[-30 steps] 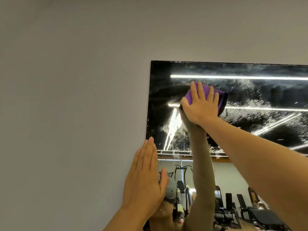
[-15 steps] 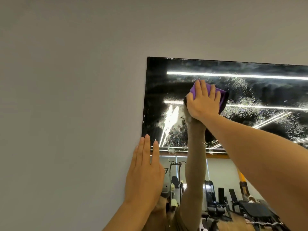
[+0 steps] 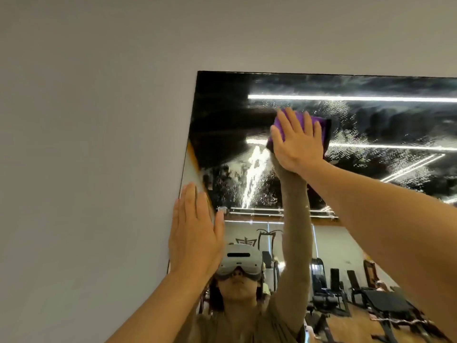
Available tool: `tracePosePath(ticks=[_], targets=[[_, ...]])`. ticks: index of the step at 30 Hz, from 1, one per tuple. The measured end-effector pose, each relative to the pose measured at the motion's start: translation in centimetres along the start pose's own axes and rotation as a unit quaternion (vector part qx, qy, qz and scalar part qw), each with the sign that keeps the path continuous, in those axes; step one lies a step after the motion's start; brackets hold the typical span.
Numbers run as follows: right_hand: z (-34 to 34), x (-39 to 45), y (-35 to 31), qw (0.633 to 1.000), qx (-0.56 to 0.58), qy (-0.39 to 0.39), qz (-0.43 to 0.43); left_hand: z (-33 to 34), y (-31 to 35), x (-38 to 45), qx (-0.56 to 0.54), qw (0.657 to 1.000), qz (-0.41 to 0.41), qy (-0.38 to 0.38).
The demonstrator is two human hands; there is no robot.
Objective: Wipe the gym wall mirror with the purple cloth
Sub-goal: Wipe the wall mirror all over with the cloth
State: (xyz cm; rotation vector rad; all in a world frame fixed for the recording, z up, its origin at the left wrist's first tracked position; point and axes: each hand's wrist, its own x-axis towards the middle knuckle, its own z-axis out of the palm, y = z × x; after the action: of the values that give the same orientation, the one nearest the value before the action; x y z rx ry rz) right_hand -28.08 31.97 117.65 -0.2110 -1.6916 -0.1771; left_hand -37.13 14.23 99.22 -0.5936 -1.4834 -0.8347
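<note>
Head view: the right hand [image 3: 298, 142] lies flat with straight, spread fingers pressing the purple cloth [image 3: 319, 123] against the upper part of the mirror [image 3: 222, 134], the cloth mostly hidden beneath the palm, only its top and right edges showing. The left hand [image 3: 195, 235] is open, fingers straight together, flat at the mirror's left edge beside the grey wall [image 3: 86, 169]. The mirror's right side is cut off by the frame; droplets and smears [image 3: 346, 134] blur the reflected ceiling lights.
</note>
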Motion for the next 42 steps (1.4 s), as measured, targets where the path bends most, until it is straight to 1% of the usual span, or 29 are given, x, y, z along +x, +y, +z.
tracePosePath(ticks=[2,4,6,8,9,11,13,16,17,19,20,21,24,26,27,28,29,31,33,35,37,38,39,42], targets=[[-0.2,0.2,0.7,1.0,-0.009,0.004,0.027,0.8,0.6,0.0,0.004,1.0,0.0,0.023],[-0.1,0.3,-0.6,1.0,-0.006,-0.005,0.011,1.8,1.2,0.1,0.012,1.0,-0.015,0.02],[0.3,0.0,-2.8,0.997,-0.008,-0.017,-0.069,2.5,1.5,0.0,0.018,0.999,-0.033,0.018],[0.7,-0.7,-4.4,0.984,-0.019,-0.026,-0.174,3.0,1.7,-0.1,0.036,0.998,-0.038,0.029],[0.7,-0.9,-4.6,0.977,-0.022,-0.036,-0.209,3.1,1.6,-0.2,0.046,0.998,-0.034,0.037],[0.6,-0.9,-3.2,0.971,-0.02,-0.046,-0.233,3.4,1.3,-0.3,0.058,0.997,-0.027,0.053],[0.3,-0.4,0.1,0.982,-0.01,-0.021,-0.187,3.7,1.0,-0.3,0.058,0.996,-0.031,0.06],[-0.6,0.5,4.8,0.998,-0.003,0.004,-0.069,4.0,1.3,-0.1,0.056,0.996,-0.026,0.061],[-0.7,0.7,5.1,0.999,-0.001,0.0,-0.045,4.1,1.2,0.0,0.06,0.996,-0.024,0.06],[-0.6,0.9,3.9,1.0,0.005,-0.004,-0.022,4.1,1.2,0.0,0.061,0.996,-0.023,0.056],[-0.3,0.8,2.7,1.0,0.008,-0.004,-0.029,4.1,1.1,0.0,0.061,0.996,-0.021,0.057],[0.0,0.7,1.2,0.998,0.006,-0.005,-0.056,4.1,1.1,-0.1,0.064,0.996,-0.018,0.06],[0.8,-0.2,-2.6,0.984,-0.007,-0.019,-0.18,3.9,1.1,-0.1,0.061,0.996,-0.011,0.071],[0.8,-0.4,-3.0,0.975,-0.014,-0.036,-0.219,4.1,0.9,-0.1,0.047,0.996,0.0,0.079],[0.6,-0.2,-2.3,0.974,-0.016,-0.037,-0.222,4.2,0.7,-0.1,0.049,0.996,0.006,0.078],[0.4,0.1,-1.0,0.977,-0.015,-0.032,-0.208,4.4,0.6,-0.1,0.054,0.996,0.011,0.074],[0.1,0.4,0.7,0.984,-0.009,-0.022,-0.176,4.4,0.4,-0.2,0.061,0.996,0.016,0.069],[-0.8,0.9,4.7,0.996,0.001,0.0,-0.084,4.3,0.4,-0.2,0.095,0.993,0.032,0.055],[-1.7,1.0,7.8,1.0,0.005,0.004,-0.007,4.2,0.7,-0.1,0.131,0.989,0.058,0.043],[-2.0,0.9,8.5,0.999,0.005,0.002,0.038,3.9,1.0,0.0,0.13,0.989,0.063,0.038],[-1.7,1.0,6.8,0.999,0.008,0.003,0.054,3.6,1.3,0.0,0.099,0.994,0.04,0.025],[-1.4,1.1,5.4,0.999,0.007,-0.001,0.04,3.8,1.3,0.0,0.086,0.995,0.034,0.022],[-1.1,1.1,3.7,1.0,0.002,-0.006,0.006,4.1,1.4,0.0,0.071,0.997,0.03,0.023],[-0.1,0.5,-1.3,0.988,-0.018,-0.026,-0.152,4.8,2.1,0.3,0.027,0.997,0.027,0.066]])
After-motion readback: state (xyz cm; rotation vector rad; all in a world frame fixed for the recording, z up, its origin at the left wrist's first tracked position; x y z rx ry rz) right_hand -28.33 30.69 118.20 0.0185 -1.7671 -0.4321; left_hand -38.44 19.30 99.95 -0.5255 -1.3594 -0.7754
